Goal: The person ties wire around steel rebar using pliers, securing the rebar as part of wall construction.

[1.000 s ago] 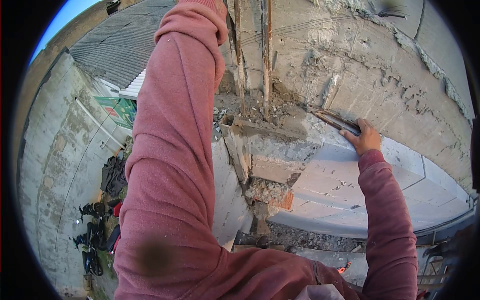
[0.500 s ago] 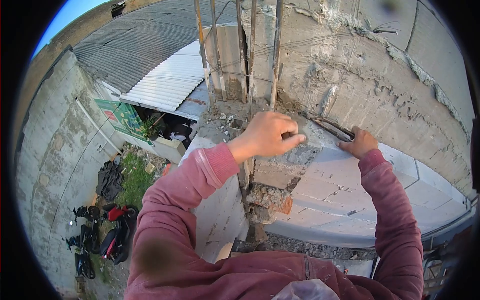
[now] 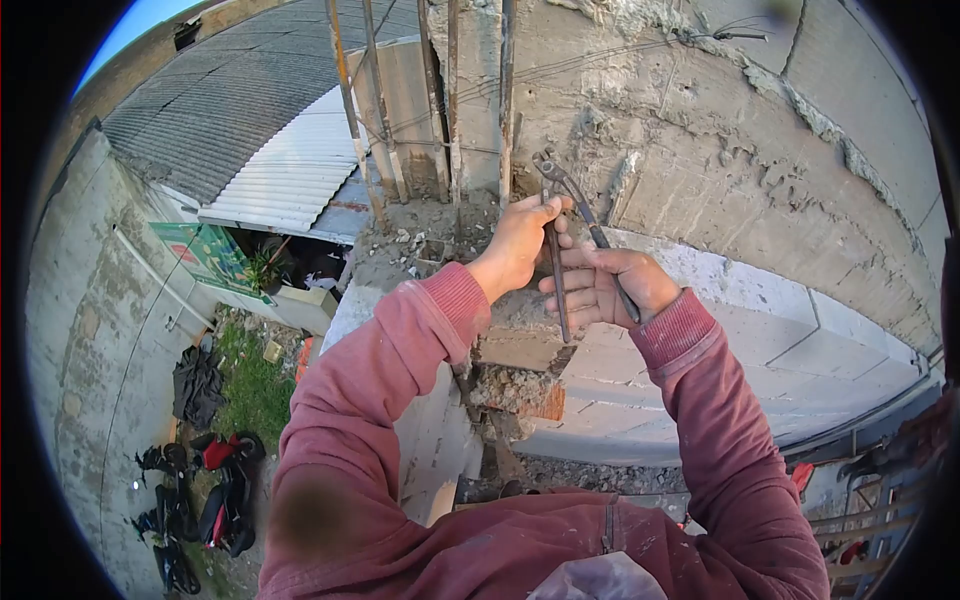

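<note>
A pair of dark metal pincers (image 3: 586, 205) is held up in front of me, jaws pointing away and the two handles spread apart. My right hand (image 3: 625, 285) is turned palm up, with one handle lying between its thumb and palm and its fingers stretched toward the other handle. My left hand (image 3: 522, 240) pinches the left handle near the jaws with thumb and fingers. Whether it holds anything else is hidden. Below both hands is the rough concrete top of the column (image 3: 525, 310), next to a white block wall (image 3: 690, 350).
Several upright rebars (image 3: 452, 110) stand beyond my left hand. A rough concrete wall (image 3: 700, 150) runs along the right, with wires (image 3: 740, 35) sticking out. Corrugated roofing (image 3: 285, 155) lies at the left. Far below are parked motorcycles (image 3: 225, 485) and grass (image 3: 255, 380).
My right hand has brought the pincers left and up from beside the wall and turned palm up. My left hand has met them and grasps one handle, and the handles have spread. The view has shifted slightly.
</note>
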